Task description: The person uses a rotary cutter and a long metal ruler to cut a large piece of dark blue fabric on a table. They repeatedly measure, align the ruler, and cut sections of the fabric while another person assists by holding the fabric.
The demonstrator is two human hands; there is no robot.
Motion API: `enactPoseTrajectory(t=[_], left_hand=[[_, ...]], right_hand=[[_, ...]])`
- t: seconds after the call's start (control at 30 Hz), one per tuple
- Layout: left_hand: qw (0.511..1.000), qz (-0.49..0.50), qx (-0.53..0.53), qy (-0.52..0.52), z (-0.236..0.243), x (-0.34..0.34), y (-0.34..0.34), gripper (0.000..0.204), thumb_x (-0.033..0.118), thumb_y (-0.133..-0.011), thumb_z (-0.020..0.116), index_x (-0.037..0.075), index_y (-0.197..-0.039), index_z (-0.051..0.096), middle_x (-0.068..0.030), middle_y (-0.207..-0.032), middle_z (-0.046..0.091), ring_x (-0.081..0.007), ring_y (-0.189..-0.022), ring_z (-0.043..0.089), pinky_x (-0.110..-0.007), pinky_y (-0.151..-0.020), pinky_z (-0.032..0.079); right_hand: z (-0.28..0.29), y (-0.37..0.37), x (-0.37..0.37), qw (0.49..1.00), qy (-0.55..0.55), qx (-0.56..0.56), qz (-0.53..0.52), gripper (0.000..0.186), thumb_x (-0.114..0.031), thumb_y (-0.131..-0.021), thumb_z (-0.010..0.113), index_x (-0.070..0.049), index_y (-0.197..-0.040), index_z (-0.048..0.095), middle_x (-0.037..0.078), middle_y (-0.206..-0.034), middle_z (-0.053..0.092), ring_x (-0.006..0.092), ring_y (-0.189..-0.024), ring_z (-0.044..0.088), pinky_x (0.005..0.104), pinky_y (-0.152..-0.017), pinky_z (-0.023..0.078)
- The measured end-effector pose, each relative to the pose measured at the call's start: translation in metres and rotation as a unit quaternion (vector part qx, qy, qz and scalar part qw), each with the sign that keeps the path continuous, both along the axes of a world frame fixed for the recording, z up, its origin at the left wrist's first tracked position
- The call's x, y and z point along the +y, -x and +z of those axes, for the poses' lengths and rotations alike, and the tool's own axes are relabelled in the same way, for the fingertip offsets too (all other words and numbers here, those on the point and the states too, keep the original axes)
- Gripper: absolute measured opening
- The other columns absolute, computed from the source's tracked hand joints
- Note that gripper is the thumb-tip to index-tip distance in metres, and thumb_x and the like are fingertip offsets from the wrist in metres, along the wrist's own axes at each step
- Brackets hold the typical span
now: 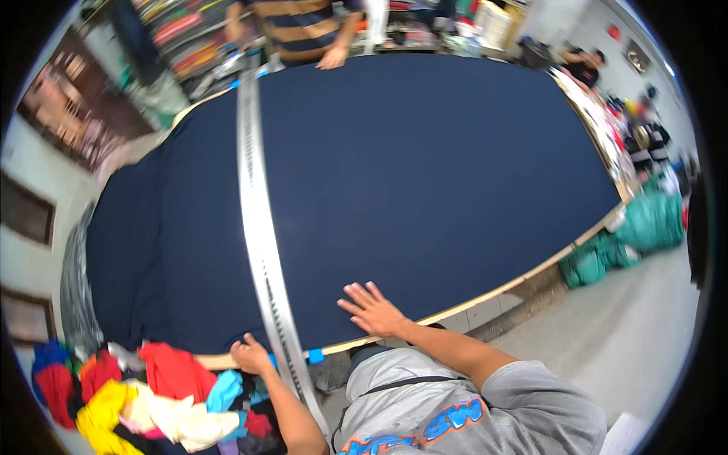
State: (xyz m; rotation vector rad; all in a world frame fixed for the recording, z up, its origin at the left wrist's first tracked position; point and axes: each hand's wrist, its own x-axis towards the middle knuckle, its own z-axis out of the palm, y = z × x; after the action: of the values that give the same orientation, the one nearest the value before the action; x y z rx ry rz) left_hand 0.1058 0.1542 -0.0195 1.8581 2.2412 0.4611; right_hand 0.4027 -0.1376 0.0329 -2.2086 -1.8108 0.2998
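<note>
A wide sheet of navy fabric [440, 167] is spread over a long table, smooth on the right and lightly creased on the left. Across it runs a long silver metal rail [262, 220], reaching from the far side past the near edge. My right hand [373, 312] lies flat on the fabric to the right of the rail, fingers spread. Just left of the rail, at the near edge, my left hand [252, 355] has its fingers closed on the fabric's border. Blue tape [315, 356] shows on the edge beside the rail.
A co-worker in a striped shirt [297, 30] stands across the table, one hand on its far edge. Colourful cloth scraps [171, 398] are heaped at the lower left. Green bundles [652, 220] rest on the floor at right. Another person [584, 68] is at the far right.
</note>
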Motion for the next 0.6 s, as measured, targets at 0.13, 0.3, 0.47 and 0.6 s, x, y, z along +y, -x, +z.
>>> enactPoseTrajectory(t=[0.13, 0.3, 0.47, 0.6], left_hand=[[0.948, 0.202, -0.242, 0.041, -0.024, 0.06, -0.002, 0.068, 0.045, -0.1, 0.055, -0.016, -0.119, 0.075, -0.0323, -0.114, 0.079, -0.0466, -0.105, 0.076, -0.058, -0.099, 0.058], [0.907, 0.092, -0.394, -0.115, 0.022, 0.027, -0.122, 0.073, 0.045, -0.11, 0.051, -0.021, -0.139, 0.061, -0.0309, -0.15, 0.064, -0.0403, -0.129, 0.067, -0.05, -0.11, 0.055], [0.947, 0.043, -0.281, -0.151, 0.069, -0.129, -0.286, 0.073, 0.045, -0.111, 0.05, -0.022, -0.139, 0.06, -0.0312, -0.149, 0.063, -0.0401, -0.13, 0.066, -0.05, -0.111, 0.055], [0.947, -0.02, -0.288, -0.144, 0.107, -0.241, -0.387, 0.074, 0.045, -0.111, 0.05, -0.023, -0.139, 0.06, -0.0315, -0.149, 0.063, -0.0399, -0.13, 0.066, -0.05, -0.111, 0.055]], right_hand=[[-0.011, -0.007, -0.02, 0.997, -0.069, 0.005, 0.022, 0.063, -0.042, -0.117, 0.046, -0.02, -0.175, 0.033, 0.018, -0.183, 0.023, 0.0344, -0.171, 0.017, 0.0605, -0.137, 0.009], [-0.018, -0.077, -0.121, 0.983, -0.115, 0.028, -0.137, 0.058, -0.038, -0.118, 0.047, -0.016, -0.17, 0.041, 0.018, -0.182, 0.025, 0.033, -0.171, 0.018, 0.0598, -0.138, 0.011], [-0.019, -0.181, -0.327, 0.887, -0.225, 0.026, -0.401, 0.039, -0.029, -0.115, 0.054, -0.009, -0.146, 0.066, 0.018, -0.159, 0.056, 0.0377, -0.155, 0.044, 0.0602, -0.131, 0.028], [-0.021, -0.239, -0.533, 0.609, -0.408, 0.112, -0.671, 0.026, -0.016, -0.113, 0.052, -0.004, -0.112, 0.076, 0.019, -0.125, 0.072, 0.0374, -0.122, 0.067, 0.0462, -0.103, 0.054]])
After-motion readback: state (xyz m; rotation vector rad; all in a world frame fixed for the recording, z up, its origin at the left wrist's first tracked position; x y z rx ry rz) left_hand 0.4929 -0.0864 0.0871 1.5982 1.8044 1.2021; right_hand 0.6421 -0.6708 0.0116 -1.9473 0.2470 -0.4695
